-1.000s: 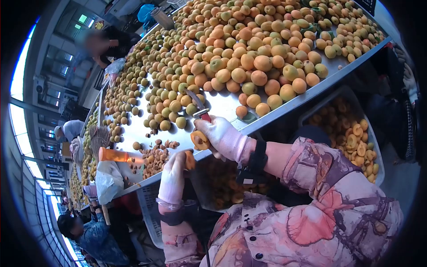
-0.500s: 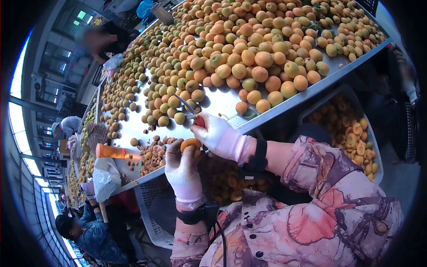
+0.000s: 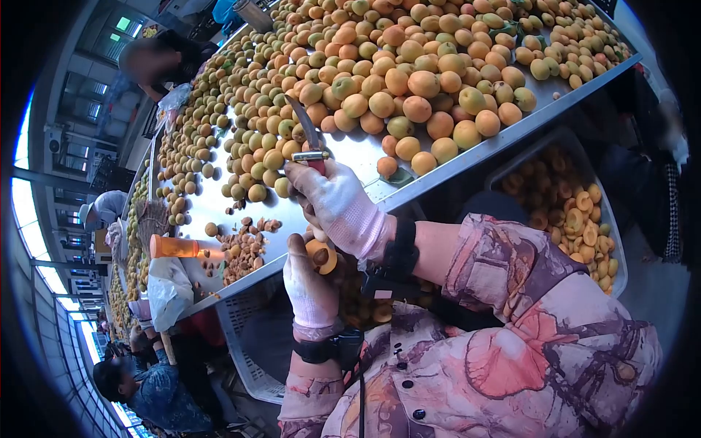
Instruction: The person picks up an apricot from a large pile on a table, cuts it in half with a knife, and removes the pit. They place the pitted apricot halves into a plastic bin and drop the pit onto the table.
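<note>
My left hand [image 3: 307, 285], in a white glove with darkened fingertips, holds a cut apricot half [image 3: 321, 256] with its brown pit showing. Just above it, my right hand [image 3: 328, 201] is closed around the red handle of a knife [image 3: 305, 124], whose curved blade points up and left over the metal table [image 3: 358, 164]. The fingers of both hands are close together near the table's front edge. Many whole apricots [image 3: 423, 84] cover the table beyond. A pile of brown pits [image 3: 244, 252] lies left of my hands.
An orange cup [image 3: 174, 247] lies on its side by a white plastic bag [image 3: 169, 288]. Below the edge are a crate [image 3: 244, 350] and, at right, a tub of apricot halves [image 3: 584, 230]. Other people are at the upper left, lower left and far right.
The cut apricot now shows its pit side. My right hand has turned, so the blade stands higher and steeper. My left hand has moved slightly down and right.
</note>
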